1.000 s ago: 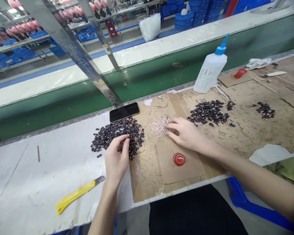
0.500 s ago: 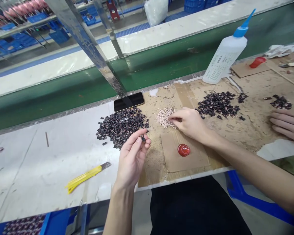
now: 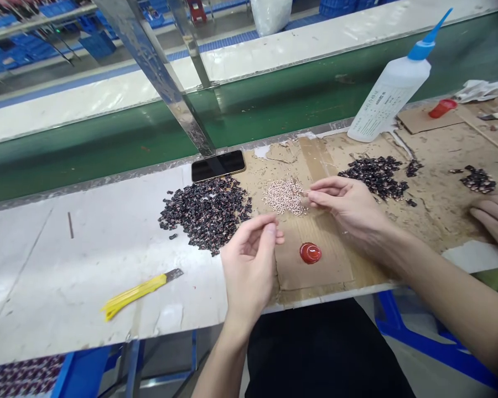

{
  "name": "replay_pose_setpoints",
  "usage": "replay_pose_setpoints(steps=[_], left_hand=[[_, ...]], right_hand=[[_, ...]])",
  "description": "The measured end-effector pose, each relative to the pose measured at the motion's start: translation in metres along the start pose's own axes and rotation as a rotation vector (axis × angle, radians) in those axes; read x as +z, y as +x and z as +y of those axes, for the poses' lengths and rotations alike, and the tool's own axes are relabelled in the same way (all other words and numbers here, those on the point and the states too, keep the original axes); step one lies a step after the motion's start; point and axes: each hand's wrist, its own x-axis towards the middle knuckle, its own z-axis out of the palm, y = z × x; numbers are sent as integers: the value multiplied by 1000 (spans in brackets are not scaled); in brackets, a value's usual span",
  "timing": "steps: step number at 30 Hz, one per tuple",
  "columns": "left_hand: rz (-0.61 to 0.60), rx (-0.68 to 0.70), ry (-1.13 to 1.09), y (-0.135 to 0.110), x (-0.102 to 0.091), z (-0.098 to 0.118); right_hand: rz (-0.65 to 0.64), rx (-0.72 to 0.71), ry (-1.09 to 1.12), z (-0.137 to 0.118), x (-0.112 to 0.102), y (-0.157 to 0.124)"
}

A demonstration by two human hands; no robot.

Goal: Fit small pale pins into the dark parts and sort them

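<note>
My left hand (image 3: 251,257) is raised near the table's front edge, thumb and fingers pinched together. The small black piece seen in it a moment before is now hidden by the fingers. A heap of small black pieces (image 3: 207,213) lies just beyond it to the left. My right hand (image 3: 351,207) is pinched at the right edge of a pile of tiny pale pink, dark-specked bits (image 3: 283,196). Something thin and small shows at its fingertips, too small to name. Between and below the hands, a glossy red round blob or shallow cap (image 3: 311,253) sits on a cardboard square (image 3: 311,279).
A phone (image 3: 218,166) lies behind the left heap. A yellow-handled cutter (image 3: 139,293) is at left. A white glue bottle (image 3: 392,94) leans at the back right, behind another black heap (image 3: 375,174). Another person's hand (image 3: 496,218) rests at far right near a red cup (image 3: 442,108).
My left hand has moved right, toward the pale pile, and its black piece has gone out of sight. My right hand has drawn back to the right, to the pile's edge.
</note>
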Motion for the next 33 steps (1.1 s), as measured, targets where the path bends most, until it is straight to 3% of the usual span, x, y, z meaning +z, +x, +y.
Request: replay_pose_setpoints(steps=[4, 8, 14, 19, 33], left_hand=[[-115, 114, 122, -3, 18, 0], [-187, 188, 220, 2, 26, 0], [-100, 119, 243, 4, 13, -11], [-85, 94, 272, 3, 3, -19], [-128, 191, 389, 17, 5, -21]], right_hand=[[-32, 59, 102, -9, -8, -14], [-34, 58, 38, -12, -5, -9], [-45, 3, -127, -3, 8, 18], [-69, -36, -217, -1, 8, 21], [-110, -194, -441, -7, 7, 23]])
